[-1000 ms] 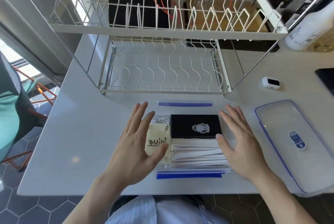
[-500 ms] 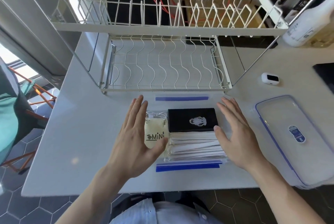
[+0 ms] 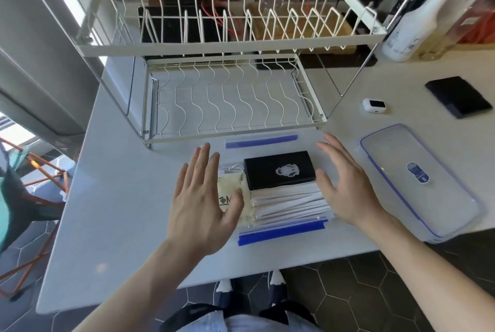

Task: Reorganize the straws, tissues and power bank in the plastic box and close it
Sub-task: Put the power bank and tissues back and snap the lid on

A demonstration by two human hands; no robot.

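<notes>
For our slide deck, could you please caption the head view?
Open hands, left hand and right hand, flank the open plastic box; lid lies aside.

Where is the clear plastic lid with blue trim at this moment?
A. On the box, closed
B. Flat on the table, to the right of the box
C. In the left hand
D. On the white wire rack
B: the clear plastic lid with blue trim lies flat on the white table, right of the clear plastic box, untouched by either hand.

single view: head-worn wide-angle camera, looking forward and steeply down over the near edge of the table (image 3: 128, 198). close range; both forearms enter from the lower frame. wire rack (image 3: 230, 96) fills the upper centre, floor tiles along the bottom. straight lines bow toward the frame edges.
</notes>
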